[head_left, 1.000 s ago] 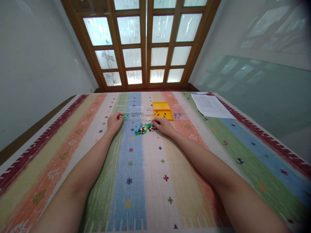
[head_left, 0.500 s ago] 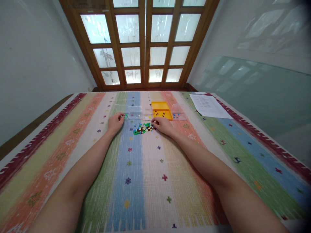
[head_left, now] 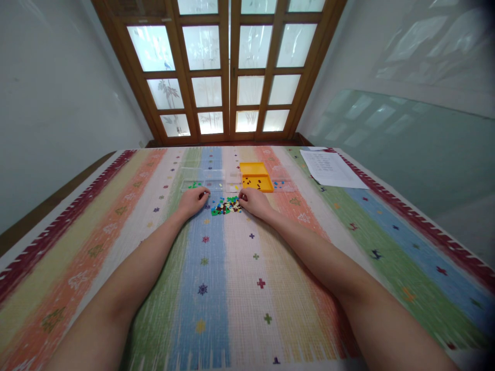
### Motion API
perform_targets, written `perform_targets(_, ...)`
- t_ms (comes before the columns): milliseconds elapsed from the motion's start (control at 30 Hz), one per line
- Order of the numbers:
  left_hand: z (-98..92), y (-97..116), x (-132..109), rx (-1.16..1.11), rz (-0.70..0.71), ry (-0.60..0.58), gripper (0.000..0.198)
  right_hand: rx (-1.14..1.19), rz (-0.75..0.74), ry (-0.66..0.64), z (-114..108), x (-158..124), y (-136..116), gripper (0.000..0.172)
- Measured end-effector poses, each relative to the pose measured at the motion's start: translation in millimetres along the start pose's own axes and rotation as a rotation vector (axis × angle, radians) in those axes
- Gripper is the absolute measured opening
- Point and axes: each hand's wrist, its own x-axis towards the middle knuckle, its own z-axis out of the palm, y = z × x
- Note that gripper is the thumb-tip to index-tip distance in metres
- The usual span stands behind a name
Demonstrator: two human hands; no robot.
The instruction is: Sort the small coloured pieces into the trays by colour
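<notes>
A pile of tiny green, blue, brown, white and yellow pieces (head_left: 226, 206) lies on the striped cloth. My left hand (head_left: 193, 201) is just left of the pile, its fingers loosely bent and apart, with nothing visible in them. At the pile's right edge, my right hand (head_left: 255, 201) has its fingertips pinched together; whatever they hold is too small to make out. Behind the hands stands a clear plastic box (head_left: 203, 175) with green pieces (head_left: 194, 184) in its left part. Brown pieces lie in an open yellow box (head_left: 254, 168).
Right of the yellow box, blue pieces (head_left: 279, 184) lie in another clear container (head_left: 288, 188). Printed paper sheets (head_left: 332, 170) rest on the far right of the table. Beyond the table's far edge are wood-framed glass doors (head_left: 228, 72).
My left hand has moved right and nearer, from the green pieces in the clear box to beside the pile. My right hand has shifted only slightly at the pile's edge.
</notes>
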Motion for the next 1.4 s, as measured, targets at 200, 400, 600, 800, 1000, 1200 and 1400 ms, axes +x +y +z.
perform_targets(200,-0.6,0,-1,0.010,0.008,-0.008,0.026,-0.019,-0.006,0.013,1,-2,-1,0.003)
perform_targets(400,1.1,-1,0,0.009,0.014,-0.010,0.025,-0.090,-0.029,0.046,5,-4,-5,0.009)
perform_targets(600,1.1,-1,0,0.016,0.019,-0.014,0.027,-0.070,-0.024,0.021,7,-1,-4,0.013)
perform_targets(800,-0.2,1,-1,0.005,0.010,-0.014,0.025,-0.031,-0.051,0.021,8,0,-2,0.011)
perform_targets(1000,-0.7,2,-1,-0.009,0.021,-0.013,0.026,0.045,-0.060,0.046,9,1,0,0.007)
perform_targets(1200,-1.2,3,-2,-0.004,0.010,-0.018,0.025,0.164,-0.058,0.060,5,3,5,0.006)
perform_targets(1400,-0.9,2,-2,0.009,0.027,-0.018,0.026,0.238,-0.071,0.085,5,5,12,0.010)
